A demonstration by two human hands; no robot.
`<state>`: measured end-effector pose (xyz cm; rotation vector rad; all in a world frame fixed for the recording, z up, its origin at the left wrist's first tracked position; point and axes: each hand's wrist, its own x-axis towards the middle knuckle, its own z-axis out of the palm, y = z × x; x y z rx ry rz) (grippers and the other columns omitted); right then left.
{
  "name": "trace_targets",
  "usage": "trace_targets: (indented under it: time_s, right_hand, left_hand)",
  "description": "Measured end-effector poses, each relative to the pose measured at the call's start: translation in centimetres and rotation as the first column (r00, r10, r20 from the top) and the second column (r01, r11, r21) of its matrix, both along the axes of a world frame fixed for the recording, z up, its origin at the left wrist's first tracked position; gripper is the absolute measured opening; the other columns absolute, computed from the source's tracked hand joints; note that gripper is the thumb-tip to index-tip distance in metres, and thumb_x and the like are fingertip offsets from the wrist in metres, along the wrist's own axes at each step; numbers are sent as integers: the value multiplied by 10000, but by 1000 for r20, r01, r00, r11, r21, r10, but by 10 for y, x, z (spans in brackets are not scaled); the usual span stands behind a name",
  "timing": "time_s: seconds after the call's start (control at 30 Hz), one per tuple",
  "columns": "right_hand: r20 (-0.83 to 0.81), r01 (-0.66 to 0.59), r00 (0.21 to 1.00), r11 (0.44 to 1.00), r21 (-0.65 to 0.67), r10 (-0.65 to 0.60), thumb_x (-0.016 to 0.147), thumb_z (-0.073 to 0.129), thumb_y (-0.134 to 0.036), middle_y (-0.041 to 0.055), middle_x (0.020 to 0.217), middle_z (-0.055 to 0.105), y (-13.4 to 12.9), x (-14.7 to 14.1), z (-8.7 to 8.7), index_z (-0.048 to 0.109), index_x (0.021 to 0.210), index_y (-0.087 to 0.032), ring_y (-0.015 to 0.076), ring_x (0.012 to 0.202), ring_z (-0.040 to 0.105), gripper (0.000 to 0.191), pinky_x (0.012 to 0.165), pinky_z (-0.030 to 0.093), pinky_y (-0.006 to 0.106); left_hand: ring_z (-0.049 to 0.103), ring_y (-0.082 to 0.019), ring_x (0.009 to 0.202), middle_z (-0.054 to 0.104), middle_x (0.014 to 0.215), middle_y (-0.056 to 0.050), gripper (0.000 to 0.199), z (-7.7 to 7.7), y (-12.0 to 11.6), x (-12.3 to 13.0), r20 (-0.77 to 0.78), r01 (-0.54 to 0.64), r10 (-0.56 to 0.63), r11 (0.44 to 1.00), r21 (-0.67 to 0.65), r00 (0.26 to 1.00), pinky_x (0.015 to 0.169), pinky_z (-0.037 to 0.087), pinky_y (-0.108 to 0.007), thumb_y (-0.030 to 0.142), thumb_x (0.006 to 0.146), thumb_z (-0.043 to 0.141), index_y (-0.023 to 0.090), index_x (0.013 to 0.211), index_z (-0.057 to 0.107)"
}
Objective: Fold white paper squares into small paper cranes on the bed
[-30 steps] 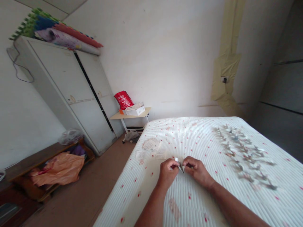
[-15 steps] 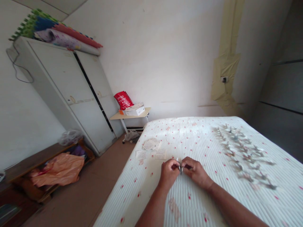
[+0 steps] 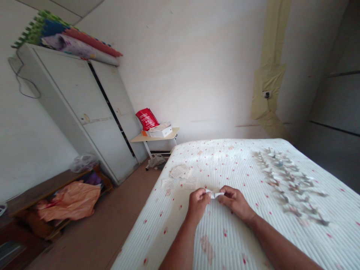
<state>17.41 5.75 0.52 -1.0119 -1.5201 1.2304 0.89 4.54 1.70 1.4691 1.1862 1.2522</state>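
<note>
A small folded piece of printed paper (image 3: 214, 195) stretches between my two hands, just above the white bed cover. My left hand (image 3: 197, 204) pinches its left end between thumb and fingers. At the other end, my right hand (image 3: 234, 202) grips it the same way. Beyond my left hand lie a loose pile of printed paper pieces (image 3: 180, 171) and two single pieces, one of them a paper piece (image 3: 168, 183) at the left edge. Several small folded paper figures (image 3: 292, 180) stand in rows on the right; their exact shape is blurred.
The bed (image 3: 225, 243) has a ribbed cover with red dots. Behind its left corner stands a small table (image 3: 137, 138) with a red bag (image 3: 147, 119) and a white box (image 3: 163, 132). A grey cabinet (image 3: 81, 97) and a low wooden shelf (image 3: 33, 189) are at left.
My hands have moved slightly apart. The paper, earlier a narrow dark-looking fold held upright between my fingertips, now shows as a pale strip stretched sideways.
</note>
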Motion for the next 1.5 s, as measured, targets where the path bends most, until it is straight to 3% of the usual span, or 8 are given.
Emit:
trace_targets:
  time_s: [0.23,0.4,0.6,0.7,0.8,1.1,1.33,1.5]
  right_hand:
    - [-29,-16,999,999,-38,15,679,597,-316,-45,487,525,-2,-2,6,511,617,-172,84,457,424,179,476,309,211]
    - [18,-22,1000,1000,8,22,738,548,-356,-38,508,528,-2,-1,5,521,627,-167,81,462,420,221,473,311,207]
    - [107,88,991,996,-22,-85,751,511,-401,-49,468,502,-1,-2,2,505,592,-171,62,381,335,279,401,250,203]
    - [77,87,993,996,-19,-86,734,528,-397,-44,470,515,0,-2,4,504,589,-170,66,396,355,270,416,266,205]
    - [24,72,997,997,-27,-71,715,556,-379,-35,490,537,0,-1,6,516,608,-170,78,439,405,238,460,304,211]
    - [-20,7,1000,999,-53,-8,657,616,-393,-32,499,529,-1,-1,9,562,617,-165,93,473,439,237,499,328,225]
    - [-54,-43,998,998,-39,41,645,638,-387,-43,505,492,2,-4,-5,550,624,-166,80,471,403,239,480,292,217]
    - [-59,-51,997,999,2,51,677,624,-345,-47,533,477,3,-4,-10,538,643,-163,75,492,395,203,486,285,211]
  left_hand:
    - [468,-88,501,511,499,32,198,-7,4,2,30,-72,72,997,-20,997,518,361,-193,308,686,557,118,639,584]
    - [456,-86,487,529,501,21,205,-8,6,2,53,-96,99,994,-48,994,502,355,-198,311,649,583,108,625,607]
    - [467,-89,474,521,473,17,255,0,1,3,173,-98,122,985,-145,977,501,359,-203,353,618,627,100,651,630]
    - [481,-94,485,546,489,3,246,2,0,4,242,-92,131,982,-168,961,517,369,-207,338,618,628,100,680,640]
    - [503,-99,519,582,541,-7,193,2,0,3,277,-21,68,985,-169,958,552,389,-212,268,607,618,104,704,648]
    - [539,-123,555,627,595,-20,180,2,-1,1,154,9,12,991,-134,988,577,414,-230,172,594,550,108,703,679]
    - [544,-124,568,617,597,-12,197,-7,1,8,3,-25,25,1000,-18,1000,555,408,-212,125,606,509,119,699,683]
    - [531,-116,531,600,570,-3,178,-13,3,10,33,-41,42,999,-34,999,529,403,-210,150,623,532,114,741,661]
